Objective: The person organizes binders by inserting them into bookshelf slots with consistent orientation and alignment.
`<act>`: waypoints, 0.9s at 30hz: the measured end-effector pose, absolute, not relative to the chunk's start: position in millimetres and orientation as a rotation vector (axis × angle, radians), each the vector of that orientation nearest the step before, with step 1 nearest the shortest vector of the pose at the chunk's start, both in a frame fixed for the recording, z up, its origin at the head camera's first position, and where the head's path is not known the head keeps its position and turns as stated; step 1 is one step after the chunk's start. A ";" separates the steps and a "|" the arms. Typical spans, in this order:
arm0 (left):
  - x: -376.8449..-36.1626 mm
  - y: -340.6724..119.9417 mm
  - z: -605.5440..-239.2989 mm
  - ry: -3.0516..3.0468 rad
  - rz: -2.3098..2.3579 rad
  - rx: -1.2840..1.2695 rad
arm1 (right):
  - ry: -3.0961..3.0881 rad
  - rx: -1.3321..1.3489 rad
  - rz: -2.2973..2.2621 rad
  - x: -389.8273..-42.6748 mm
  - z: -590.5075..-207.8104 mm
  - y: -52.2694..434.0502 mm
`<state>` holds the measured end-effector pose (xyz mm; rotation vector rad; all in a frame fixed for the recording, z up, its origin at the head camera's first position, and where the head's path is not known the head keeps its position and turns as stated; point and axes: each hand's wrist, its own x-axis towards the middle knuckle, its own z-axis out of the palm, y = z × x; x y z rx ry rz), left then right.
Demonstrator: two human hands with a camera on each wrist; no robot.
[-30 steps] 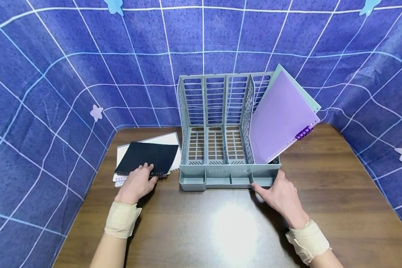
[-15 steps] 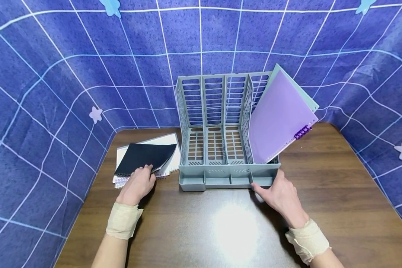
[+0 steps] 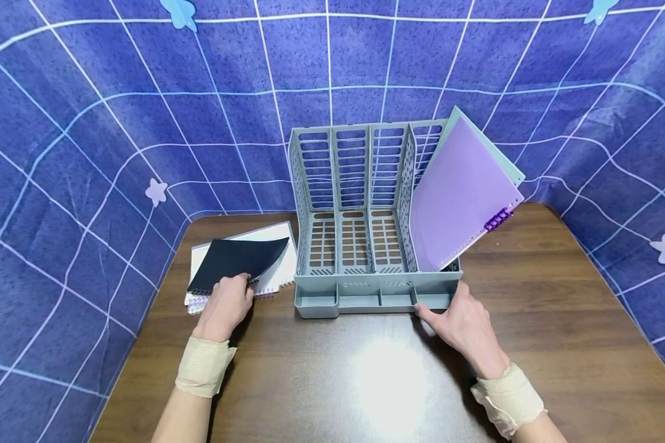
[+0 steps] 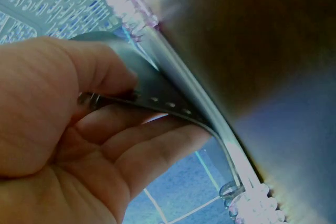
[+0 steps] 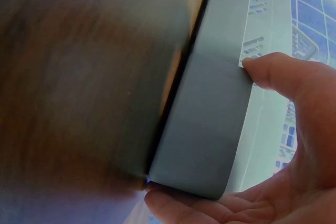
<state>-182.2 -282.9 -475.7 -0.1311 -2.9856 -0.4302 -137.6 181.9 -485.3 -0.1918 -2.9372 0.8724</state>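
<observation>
Black notebook (image 3: 235, 261) now curls up at its right corner; left hand (image 3: 225, 311) pinches its edge, right hand (image 3: 467, 323) grips organizer (image 3: 366, 282); raise evenly.

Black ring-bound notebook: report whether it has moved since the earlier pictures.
Yes: the black notebook has curled up on its right side, drawing leftward from the grey plastic organizer.

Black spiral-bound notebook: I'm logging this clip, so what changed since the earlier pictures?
The left hand, earlier resting on the black spiral-bound notebook, now pinches its near edge; the notebook's right side has curled upward, baring more white paper beneath. Unchanged: the right hand holds the grey plastic organizer, and the purple plastic folder leans in it.
</observation>
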 end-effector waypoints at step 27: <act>-179.9 -279.4 -459.2 -2.660 -0.518 0.057 | -2.921 -0.173 0.873 -136.8 -485.4 182.0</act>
